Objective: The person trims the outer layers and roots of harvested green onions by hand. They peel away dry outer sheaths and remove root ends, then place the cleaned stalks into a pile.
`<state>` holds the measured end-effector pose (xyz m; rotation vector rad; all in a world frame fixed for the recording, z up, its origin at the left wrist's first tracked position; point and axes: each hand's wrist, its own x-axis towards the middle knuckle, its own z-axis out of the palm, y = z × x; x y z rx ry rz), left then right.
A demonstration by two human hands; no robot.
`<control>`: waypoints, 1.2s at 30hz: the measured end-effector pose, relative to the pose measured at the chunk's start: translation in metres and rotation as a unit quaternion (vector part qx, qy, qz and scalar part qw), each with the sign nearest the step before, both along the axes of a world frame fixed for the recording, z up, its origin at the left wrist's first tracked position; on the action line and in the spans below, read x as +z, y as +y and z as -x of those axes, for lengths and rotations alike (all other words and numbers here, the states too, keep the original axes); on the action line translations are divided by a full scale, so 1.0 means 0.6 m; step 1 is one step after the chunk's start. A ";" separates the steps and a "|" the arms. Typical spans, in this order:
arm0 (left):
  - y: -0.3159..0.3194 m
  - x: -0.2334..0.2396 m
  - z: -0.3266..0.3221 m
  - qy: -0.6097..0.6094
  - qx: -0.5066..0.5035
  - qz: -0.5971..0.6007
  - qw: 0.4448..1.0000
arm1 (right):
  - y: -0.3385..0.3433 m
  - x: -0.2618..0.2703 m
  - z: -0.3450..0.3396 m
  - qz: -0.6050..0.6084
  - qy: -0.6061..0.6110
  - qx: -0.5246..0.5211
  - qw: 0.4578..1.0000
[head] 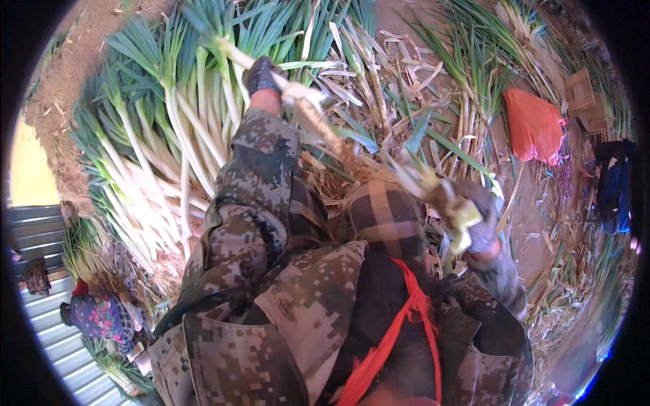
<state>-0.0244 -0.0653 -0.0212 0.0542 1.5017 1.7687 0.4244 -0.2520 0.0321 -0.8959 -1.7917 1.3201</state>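
Note:
My left hand (261,76), in a dark glove, grips the pale stalk of a long green onion (237,55). Its leafy end points up and left, and its brownish, rooty end slants down toward my knees. In my gloved right hand (480,215) is a clump of pale, torn outer leaves (459,223), partly blurred. Left of my left arm lies a large pile of cleaned green onions (177,116) with white stalks. Uncleaned green onions (373,76) with dry leaves lie ahead of my knees.
Dry husks (411,56) litter the ground. Another bundle of green onions (467,101) lies to the right, near an orange-red bag (533,127) and a cardboard box (584,96). A person (101,314) in a flowered top is at the lower left, beside corrugated metal sheeting (58,325).

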 end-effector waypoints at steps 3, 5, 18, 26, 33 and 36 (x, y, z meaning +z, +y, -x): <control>0.003 -0.027 0.024 0.030 -0.028 -0.037 0.998 | -0.030 -0.095 -0.137 0.230 -0.145 -0.142 0.952; 0.014 -0.040 0.006 0.056 -0.041 -0.099 0.993 | -0.041 -0.146 -0.193 0.097 -0.686 0.085 0.716; 0.009 0.039 -0.048 0.006 -0.014 -0.145 0.989 | 0.257 -0.011 0.340 -0.105 -0.181 0.135 0.968; 0.007 0.001 -0.022 0.037 -0.032 -0.132 0.990 | 0.237 0.030 0.373 -0.223 -0.408 0.179 0.867; 0.019 -0.049 0.053 0.077 -0.018 0.014 0.997 | 0.083 0.056 0.176 -0.441 -0.285 0.081 0.847; 0.035 -0.058 0.023 0.033 0.035 -0.059 0.997 | 0.035 0.099 0.084 -0.401 -0.352 0.135 0.835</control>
